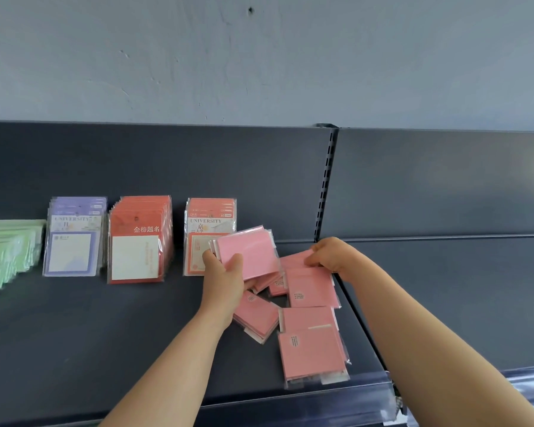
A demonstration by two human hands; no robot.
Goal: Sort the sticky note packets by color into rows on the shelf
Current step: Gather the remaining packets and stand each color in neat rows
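Note:
My left hand [224, 277] grips a small stack of pink sticky note packets [250, 252], lifted and tilted above the dark shelf [74, 328]. To its right my right hand [329, 254] pinches another pink packet [295, 261] at the top of a loose pile of pink packets [310, 322] scattered on the shelf. Sorted rows stand along the back: green packets [8, 249] at far left, purple packets [73, 238], red packets [138, 241], and orange-red packets [208, 223] partly hidden behind the stack in my left hand.
The shelf's back panel [167, 167] rises behind the rows. A slotted upright [326, 186] divides this shelf from a neighbouring shelf [444, 288] on the right. A clear price rail [305, 402] runs along the front edge.

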